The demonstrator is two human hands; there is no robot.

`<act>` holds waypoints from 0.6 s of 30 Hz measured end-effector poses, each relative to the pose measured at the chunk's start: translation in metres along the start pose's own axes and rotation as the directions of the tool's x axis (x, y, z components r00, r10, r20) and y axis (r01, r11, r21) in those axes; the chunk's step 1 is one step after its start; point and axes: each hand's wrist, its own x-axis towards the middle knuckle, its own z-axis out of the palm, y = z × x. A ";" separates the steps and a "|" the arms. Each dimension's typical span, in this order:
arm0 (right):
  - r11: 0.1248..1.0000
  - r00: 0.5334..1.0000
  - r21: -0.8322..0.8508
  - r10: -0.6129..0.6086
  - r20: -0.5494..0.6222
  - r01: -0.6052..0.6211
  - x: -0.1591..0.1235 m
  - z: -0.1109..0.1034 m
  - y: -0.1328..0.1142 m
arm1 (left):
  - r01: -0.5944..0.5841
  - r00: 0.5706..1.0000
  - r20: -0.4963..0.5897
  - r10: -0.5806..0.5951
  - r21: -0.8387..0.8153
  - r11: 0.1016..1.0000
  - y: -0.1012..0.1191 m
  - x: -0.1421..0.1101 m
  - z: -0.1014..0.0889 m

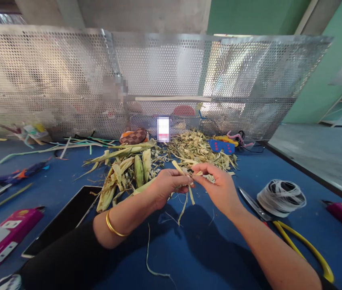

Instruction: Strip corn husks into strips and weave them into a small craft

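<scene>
My left hand and my right hand meet over the middle of the blue table, both with fingers pinched. Between them runs a pale strip of corn husk, its upper end sticking out past my left fingers. Thin husk ends dangle below the fingertips. Both hands appear to grip this husk, though the fingers hide the exact spot where it is held. Just beyond my left hand lies a pile of whole dried corn husks. Behind my right hand spreads a heap of shredded husk.
Scissors with yellow handles lie right, beside a ball of white string. A black tray-like object and a magenta power strip are left. A lit phone stands before the perforated metal screen. Blue cut-out glasses rest on the heap.
</scene>
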 end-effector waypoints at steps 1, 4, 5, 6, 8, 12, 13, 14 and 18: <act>0.999 0.999 -0.021 -0.027 0.047 0.028 0.002 -0.002 0.001 | 0.001 1.000 0.001 -0.001 0.006 1.000 0.000 0.000 0.000; 0.994 0.980 -0.050 -0.089 0.178 0.099 0.005 -0.009 0.004 | 0.009 1.000 -0.003 -0.009 0.028 1.000 0.002 0.000 -0.001; 0.992 0.973 -0.055 -0.104 0.207 0.118 0.006 -0.010 0.005 | 0.012 1.000 -0.003 -0.012 0.034 0.999 0.003 0.000 -0.001; 0.989 0.968 -0.060 -0.116 0.224 0.132 0.006 -0.011 0.006 | 0.019 1.000 0.000 -0.019 0.041 0.999 0.003 0.000 -0.002; 0.985 0.963 -0.077 -0.135 0.233 0.156 0.006 -0.012 0.006 | 0.039 0.999 0.023 -0.041 0.051 0.998 0.003 0.000 -0.004; 0.970 0.959 -0.151 -0.149 0.243 0.189 0.005 -0.014 0.003 | 0.097 0.987 0.122 -0.100 0.032 0.995 0.003 0.001 -0.009; 0.965 0.957 -0.174 -0.147 0.249 0.194 0.005 -0.014 0.001 | 0.112 0.982 0.147 -0.114 0.025 0.993 0.002 0.002 -0.010; 0.959 0.956 -0.198 -0.149 0.255 0.202 0.004 -0.014 0.000 | 0.125 0.978 0.167 -0.126 0.018 0.992 0.002 0.002 -0.011; 0.908 0.938 -0.288 -0.235 0.254 0.305 0.004 -0.013 0.000 | 0.148 0.970 0.197 -0.145 0.001 0.989 0.002 0.003 -0.012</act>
